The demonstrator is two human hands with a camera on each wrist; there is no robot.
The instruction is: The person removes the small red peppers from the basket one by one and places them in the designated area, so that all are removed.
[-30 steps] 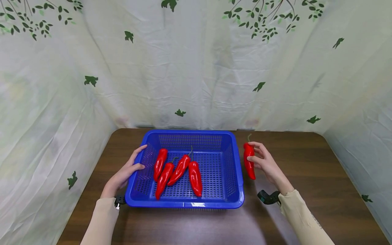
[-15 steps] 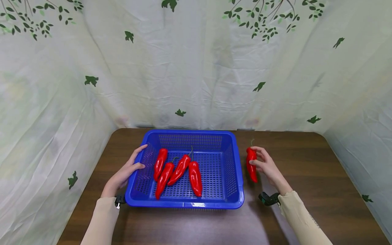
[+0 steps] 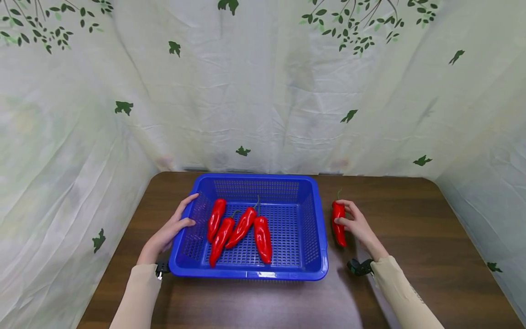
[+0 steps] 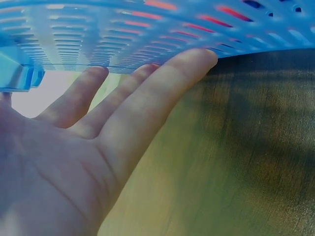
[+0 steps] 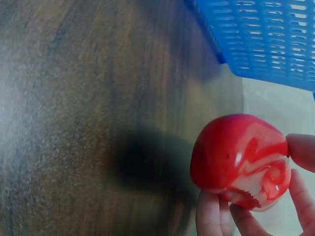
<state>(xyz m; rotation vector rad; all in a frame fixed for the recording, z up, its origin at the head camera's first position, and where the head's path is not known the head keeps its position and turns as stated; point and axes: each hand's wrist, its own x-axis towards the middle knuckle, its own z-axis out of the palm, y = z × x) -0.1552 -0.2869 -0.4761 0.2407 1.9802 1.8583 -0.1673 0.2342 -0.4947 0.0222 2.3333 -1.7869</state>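
Observation:
In the head view, my left hand [image 3: 170, 230] holds the left rim of a blue plastic basket [image 3: 246, 275], thumb over the rim. Seen from the left wrist, the fingers [image 4: 142, 105] extend against the slotted outside of the basket. Several glossy red peppers [image 3: 263, 240] lie in the basket's left and middle part. To the right of the basket, my right hand [image 3: 361, 228] grips another red pepper [image 3: 338, 224] between thumb and fingers, its green stem pointing away from me. In the right wrist view that pepper [image 5: 231, 152] appears end-on; whether it touches the table is unclear.
The basket stands on a brown wooden table [image 3: 411, 228]. A pale curtain [image 3: 271, 91] with a leaf print encloses the back and both sides. Table surface extends in front of the basket and to the right of my right hand.
My right hand has moved slightly right and toward me with the pepper in its grip, farther from the basket. The left hand, the basket and the peppers inside have stayed put.

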